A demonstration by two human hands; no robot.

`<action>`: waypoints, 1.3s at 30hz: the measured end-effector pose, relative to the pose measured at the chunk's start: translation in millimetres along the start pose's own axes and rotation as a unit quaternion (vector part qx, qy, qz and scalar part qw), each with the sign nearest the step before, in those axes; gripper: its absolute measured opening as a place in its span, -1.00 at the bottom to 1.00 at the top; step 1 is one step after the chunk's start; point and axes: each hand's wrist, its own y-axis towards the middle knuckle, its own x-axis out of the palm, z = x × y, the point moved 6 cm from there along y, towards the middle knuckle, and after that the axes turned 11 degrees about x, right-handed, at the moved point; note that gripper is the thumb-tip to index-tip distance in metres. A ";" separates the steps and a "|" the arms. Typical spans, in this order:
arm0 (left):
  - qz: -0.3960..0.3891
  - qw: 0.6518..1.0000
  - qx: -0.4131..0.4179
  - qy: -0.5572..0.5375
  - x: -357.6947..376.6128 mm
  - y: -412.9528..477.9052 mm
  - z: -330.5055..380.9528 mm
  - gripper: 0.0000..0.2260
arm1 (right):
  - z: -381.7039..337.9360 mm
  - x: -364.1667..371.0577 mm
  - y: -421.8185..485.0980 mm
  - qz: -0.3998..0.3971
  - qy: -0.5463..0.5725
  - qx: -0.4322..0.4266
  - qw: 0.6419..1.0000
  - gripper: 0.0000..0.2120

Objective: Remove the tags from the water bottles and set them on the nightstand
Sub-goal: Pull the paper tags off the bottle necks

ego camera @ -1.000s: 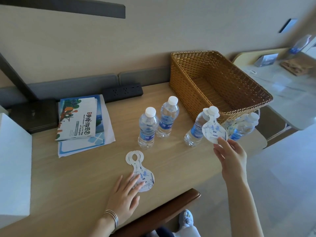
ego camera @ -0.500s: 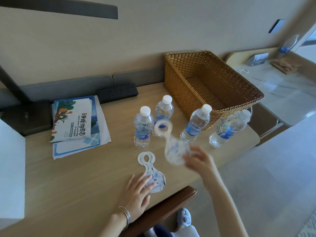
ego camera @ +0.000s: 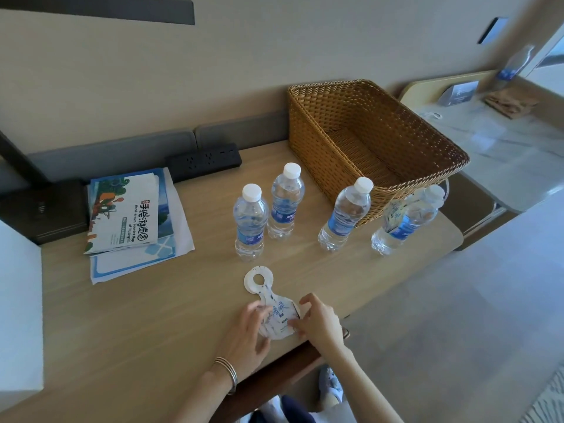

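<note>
Four clear water bottles with white caps stand on the wooden nightstand [ego camera: 146, 325]. The left bottle [ego camera: 250, 222], the one behind it [ego camera: 286, 203] and the third bottle [ego camera: 346, 215] have bare necks. A white paper tag still hangs on the far-right bottle [ego camera: 406, 222]. Near the front edge lie white tags [ego camera: 268, 300] with blue print, one on top of another. My left hand [ego camera: 247, 334] rests its fingers on their left side. My right hand [ego camera: 319, 322] pinches the top tag at its right edge.
An empty wicker basket [ego camera: 378, 138] sits at the back right, right behind the bottles. Brochures [ego camera: 128, 215] and a black power strip [ego camera: 204, 161] lie at the back left, a white box [ego camera: 18, 315] at the far left. A dark chair back [ego camera: 274, 380] is below the front edge.
My right hand pulled the tag off the third bottle, carried it left and down, and laid it on the tag under my left hand. My left hand stayed on the tags.
</note>
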 end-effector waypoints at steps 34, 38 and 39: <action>0.031 0.986 0.090 0.135 1.9 5.0 16.7 -0.67 | -38.0 -248.1 4.8 0.147 -0.120 -0.344 0.920 -0.68; 0.014 0.989 0.080 0.125 7.4 2.8 10.3 -0.67 | -44.6 -238.4 1.1 0.113 -0.106 -0.381 0.912 -0.70; 0.014 0.990 0.078 0.119 8.5 1.9 9.1 -0.67 | -44.6 -234.2 -0.4 0.118 -0.091 -0.389 0.909 -0.67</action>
